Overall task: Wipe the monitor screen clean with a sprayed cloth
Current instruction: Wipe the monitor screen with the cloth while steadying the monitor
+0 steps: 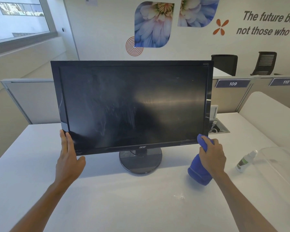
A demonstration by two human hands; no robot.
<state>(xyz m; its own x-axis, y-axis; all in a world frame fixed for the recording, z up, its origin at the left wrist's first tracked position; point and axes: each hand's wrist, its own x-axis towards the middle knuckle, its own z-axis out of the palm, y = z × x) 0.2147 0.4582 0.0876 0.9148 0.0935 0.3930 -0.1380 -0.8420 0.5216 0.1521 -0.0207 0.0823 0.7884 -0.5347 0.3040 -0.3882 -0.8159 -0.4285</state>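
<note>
A black monitor (132, 104) stands on a round base on the white desk, its dark screen streaked with smears left of centre. My left hand (69, 156) grips the monitor's lower left corner, fingers flat along the bezel edge and thumb under it. My right hand (212, 156) is closed on a blue cloth (198, 171), whose upper end touches the screen's lower right corner while the rest hangs down to the desk. A small spray bottle (245, 160) with a white cap and green label stands on the desk to the right.
A clear plastic container (279, 173) sits at the desk's right edge beside the bottle. A cable hatch (218, 128) with white plugs lies behind the monitor's right side. Grey partitions (32, 101) rise behind the desk, and two black chairs stand farther back.
</note>
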